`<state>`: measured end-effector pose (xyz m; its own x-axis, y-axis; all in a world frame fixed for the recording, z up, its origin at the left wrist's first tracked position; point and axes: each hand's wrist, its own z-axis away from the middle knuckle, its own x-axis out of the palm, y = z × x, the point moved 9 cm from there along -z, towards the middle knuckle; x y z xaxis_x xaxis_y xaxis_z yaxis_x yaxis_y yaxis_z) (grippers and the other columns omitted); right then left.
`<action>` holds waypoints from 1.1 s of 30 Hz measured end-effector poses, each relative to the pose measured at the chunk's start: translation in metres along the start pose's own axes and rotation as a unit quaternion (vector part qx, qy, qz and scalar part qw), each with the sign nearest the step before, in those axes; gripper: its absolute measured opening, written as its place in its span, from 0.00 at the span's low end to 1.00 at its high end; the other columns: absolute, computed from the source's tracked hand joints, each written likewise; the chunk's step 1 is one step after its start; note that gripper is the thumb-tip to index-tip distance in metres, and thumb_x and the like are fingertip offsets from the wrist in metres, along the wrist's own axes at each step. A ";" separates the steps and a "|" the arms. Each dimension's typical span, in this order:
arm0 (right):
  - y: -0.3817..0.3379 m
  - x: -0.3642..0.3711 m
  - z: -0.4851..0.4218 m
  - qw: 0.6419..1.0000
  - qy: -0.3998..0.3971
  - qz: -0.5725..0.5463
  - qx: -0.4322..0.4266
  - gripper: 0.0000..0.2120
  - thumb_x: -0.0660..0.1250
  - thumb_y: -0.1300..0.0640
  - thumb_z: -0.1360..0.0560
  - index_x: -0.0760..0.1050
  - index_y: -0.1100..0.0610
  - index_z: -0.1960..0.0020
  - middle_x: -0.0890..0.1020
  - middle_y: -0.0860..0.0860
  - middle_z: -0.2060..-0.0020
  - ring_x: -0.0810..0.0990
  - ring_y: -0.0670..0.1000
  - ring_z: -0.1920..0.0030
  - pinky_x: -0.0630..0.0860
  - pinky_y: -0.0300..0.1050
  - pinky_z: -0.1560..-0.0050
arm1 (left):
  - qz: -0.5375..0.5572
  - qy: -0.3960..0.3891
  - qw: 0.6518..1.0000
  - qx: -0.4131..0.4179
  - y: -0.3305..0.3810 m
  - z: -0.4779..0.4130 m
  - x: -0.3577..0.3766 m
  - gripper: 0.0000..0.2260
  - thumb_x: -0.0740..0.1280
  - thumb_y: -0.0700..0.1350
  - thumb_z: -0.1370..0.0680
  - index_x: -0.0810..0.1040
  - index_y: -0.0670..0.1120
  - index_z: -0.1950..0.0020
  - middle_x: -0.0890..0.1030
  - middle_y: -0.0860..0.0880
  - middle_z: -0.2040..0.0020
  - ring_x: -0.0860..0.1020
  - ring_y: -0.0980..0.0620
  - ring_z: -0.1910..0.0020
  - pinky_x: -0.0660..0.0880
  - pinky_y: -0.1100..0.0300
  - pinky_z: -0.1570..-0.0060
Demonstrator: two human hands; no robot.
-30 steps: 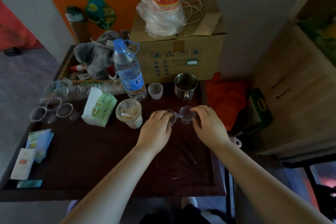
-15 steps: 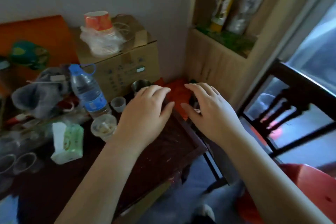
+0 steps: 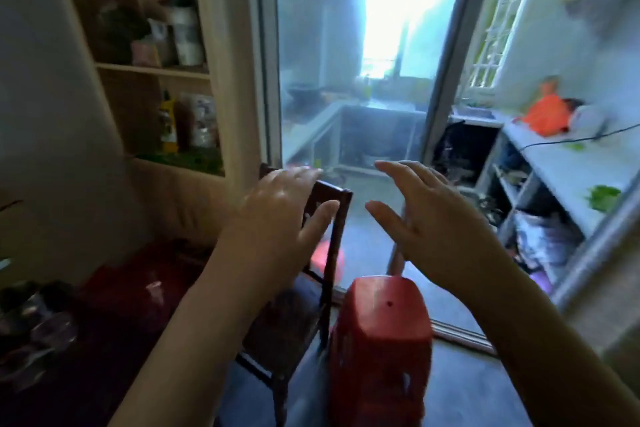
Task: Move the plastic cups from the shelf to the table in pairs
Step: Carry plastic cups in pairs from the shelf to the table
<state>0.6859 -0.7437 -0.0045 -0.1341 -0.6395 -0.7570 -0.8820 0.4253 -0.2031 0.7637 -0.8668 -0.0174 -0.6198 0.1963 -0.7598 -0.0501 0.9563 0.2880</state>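
Observation:
My left hand (image 3: 280, 215) and my right hand (image 3: 426, 215) hang in the air in front of me, both empty with fingers spread, palms facing each other. The dark red table (image 3: 114, 340) lies at the lower left, with a small clear plastic cup (image 3: 154, 289) blurred on it and more clear cups (image 3: 41, 326) at its left edge. A white shelf unit (image 3: 561, 170) stands at the right. I cannot make out cups on it.
A dark wooden chair (image 3: 332, 246) stands just behind my left hand. A red plastic stool (image 3: 381, 340) sits below my hands. A wooden cabinet (image 3: 166, 80) with bottles is at the left. A glass door (image 3: 356, 62) fills the middle.
My hands let go of the two cups on the table and lifted away empty. My view swung right, from the table toward the glass door and the white shelf.

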 end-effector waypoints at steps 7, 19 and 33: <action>0.153 -0.180 0.134 0.979 0.047 0.133 0.149 0.29 0.54 0.38 0.27 0.68 0.56 0.34 0.75 0.54 0.38 0.72 0.53 0.38 0.67 0.44 0.42 | 0.109 -0.051 0.979 0.163 0.259 -0.049 0.109 0.22 0.59 0.56 0.23 0.69 0.47 0.32 0.72 0.47 0.32 0.66 0.49 0.32 0.62 0.55 0.35; 0.284 -0.394 0.346 0.880 0.127 0.270 0.370 0.29 0.54 0.39 0.25 0.62 0.54 0.30 0.68 0.50 0.32 0.64 0.47 0.33 0.60 0.37 0.40 | 0.228 -0.130 0.887 0.379 0.584 -0.042 0.230 0.25 0.53 0.61 0.24 0.69 0.50 0.33 0.73 0.51 0.33 0.67 0.51 0.33 0.67 0.54 0.39; 0.503 -0.486 0.346 0.862 0.076 0.356 0.353 0.28 0.54 0.39 0.24 0.61 0.53 0.29 0.68 0.48 0.32 0.63 0.45 0.33 0.61 0.40 0.41 | 0.300 -0.080 0.880 0.360 0.756 -0.178 0.367 0.22 0.58 0.59 0.24 0.71 0.50 0.34 0.74 0.50 0.35 0.68 0.50 0.34 0.69 0.49 0.38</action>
<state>0.4636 0.0029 0.0462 -0.6323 -0.1095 -0.7669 -0.0650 0.9940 -0.0883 0.3588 -0.1106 0.0248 -0.2449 0.6858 -0.6854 0.7934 0.5480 0.2648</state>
